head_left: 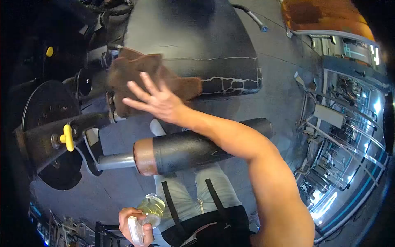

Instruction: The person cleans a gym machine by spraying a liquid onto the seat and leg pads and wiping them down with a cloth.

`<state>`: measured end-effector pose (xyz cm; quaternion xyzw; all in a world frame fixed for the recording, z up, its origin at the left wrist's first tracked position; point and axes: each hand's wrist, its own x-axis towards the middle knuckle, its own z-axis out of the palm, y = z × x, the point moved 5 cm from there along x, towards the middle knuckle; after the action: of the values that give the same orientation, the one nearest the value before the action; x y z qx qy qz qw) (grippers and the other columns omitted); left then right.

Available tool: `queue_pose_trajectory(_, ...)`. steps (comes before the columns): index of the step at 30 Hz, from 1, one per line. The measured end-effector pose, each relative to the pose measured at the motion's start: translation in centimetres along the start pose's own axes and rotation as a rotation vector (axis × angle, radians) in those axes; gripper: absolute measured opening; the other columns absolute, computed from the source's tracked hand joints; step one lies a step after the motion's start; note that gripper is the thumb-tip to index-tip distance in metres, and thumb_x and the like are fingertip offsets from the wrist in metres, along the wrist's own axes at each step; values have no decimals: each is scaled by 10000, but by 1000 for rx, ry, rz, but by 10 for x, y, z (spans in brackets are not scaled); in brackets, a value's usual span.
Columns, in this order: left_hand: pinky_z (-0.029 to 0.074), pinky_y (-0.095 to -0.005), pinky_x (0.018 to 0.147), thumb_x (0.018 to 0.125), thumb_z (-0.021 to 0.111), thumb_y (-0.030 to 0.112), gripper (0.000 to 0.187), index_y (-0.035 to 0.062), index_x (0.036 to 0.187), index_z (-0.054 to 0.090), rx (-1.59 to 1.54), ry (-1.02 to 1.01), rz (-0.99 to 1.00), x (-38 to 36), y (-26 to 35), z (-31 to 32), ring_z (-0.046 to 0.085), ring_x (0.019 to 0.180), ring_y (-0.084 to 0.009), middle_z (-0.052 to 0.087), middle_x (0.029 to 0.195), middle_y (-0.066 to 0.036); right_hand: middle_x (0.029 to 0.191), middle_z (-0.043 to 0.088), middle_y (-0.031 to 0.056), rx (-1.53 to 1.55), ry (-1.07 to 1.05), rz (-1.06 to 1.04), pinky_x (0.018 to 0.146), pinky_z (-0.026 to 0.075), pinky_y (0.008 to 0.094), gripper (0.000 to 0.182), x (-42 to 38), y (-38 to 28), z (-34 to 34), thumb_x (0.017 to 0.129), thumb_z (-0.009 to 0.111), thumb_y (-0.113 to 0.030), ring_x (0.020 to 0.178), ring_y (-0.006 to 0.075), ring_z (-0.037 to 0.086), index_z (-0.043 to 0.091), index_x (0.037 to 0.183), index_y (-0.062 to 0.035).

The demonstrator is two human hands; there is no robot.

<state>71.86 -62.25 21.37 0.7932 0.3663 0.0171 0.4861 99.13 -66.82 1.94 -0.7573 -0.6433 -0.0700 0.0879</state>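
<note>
My right hand (158, 101) lies flat with fingers spread on a brown cloth (135, 72), pressing it against the front edge of a black padded seat (197, 41) whose vinyl is cracked. My left hand (133, 224) is low in view, wrapped around a clear spray bottle (150, 208) of yellowish liquid, a finger on its white trigger. My arm crosses over a black foam roller pad (189, 148) on a metal bar.
A gym machine's black weight plate (47, 111) and arm with a yellow pin knob (68, 138) stand at the left. Grey floor (279, 82) runs right toward glass walls (349, 136). My legs in light trousers (205, 185) are below the roller.
</note>
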Motion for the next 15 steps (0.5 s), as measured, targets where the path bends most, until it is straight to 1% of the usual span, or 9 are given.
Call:
queue_pose_trajectory(3,471,-352,668,879,631,551,570,-10,805,560,2,-50,3,4,4,4,576,734,-231,526,857,-121,1546,365,129,-62,-87,186,960,496,588,667,-82,51,-9,834,596,-184,1362,448,380,445,1462,-351)
queue_pose_trajectory(4,497,-320,655,959,649,384,409,-4,1081,615,-103,-114,117,3,0,5,601,726,-215,621,883,-102,1570,332,123,-121,-46,209,1041,434,589,765,-115,73,-17,767,674,-150,1389,450,347,439,1469,-344)
queue_pose_trajectory(5,486,-332,656,933,643,439,449,-4,988,597,-79,-106,100,6,2,7,592,722,-222,590,871,-107,1610,261,119,115,-123,352,1125,314,631,824,-147,97,-25,730,690,-103,1454,444,236,429,1478,-327)
queue_pose_trajectory(6,475,-344,658,906,636,493,500,-3,895,578,-56,-98,80,9,7,8,583,718,-230,560,860,-113,1624,226,116,26,-150,419,1133,319,603,946,-175,120,-34,650,758,-114,1473,431,210,393,1503,-302)
queue_pose_trajectory(8,458,-356,656,881,635,537,545,1,807,565,-16,-97,72,13,12,8,573,699,-244,534,838,-119,1641,162,111,77,-289,792,1119,346,570,934,-211,157,-64,744,785,-203,1484,421,187,308,1545,-260)
queue_pose_trajectory(9,457,-357,649,880,637,540,548,2,805,566,-26,-97,109,16,18,5,574,697,-243,534,833,-117,1641,158,114,-43,-254,873,1104,351,584,818,-221,173,-68,853,720,-344,1490,408,170,304,1547,-231)
queue_pose_trajectory(11,456,-358,635,877,641,545,552,3,801,570,-40,-95,180,23,31,1,576,695,-242,534,825,-112,1635,175,132,68,-225,1211,1109,320,614,751,-233,195,-64,919,612,-482,1492,421,140,309,1545,-200)
queue_pose_trajectory(13,452,-358,628,871,645,559,565,3,802,573,-36,-67,204,31,46,-5,573,693,-236,534,822,-111,1627,174,171,-71,-211,1404,1115,285,644,712,-218,196,-48,958,527,-522,1488,447,115,316,1542,-175)
queue_pose_trajectory(15,447,-356,625,864,648,575,580,3,806,577,-33,-49,212,42,56,-8,569,688,-230,533,821,-109,1623,141,219,-88,-204,1401,1108,263,677,748,-186,172,-48,938,568,-477,1474,494,103,303,1545,-130)
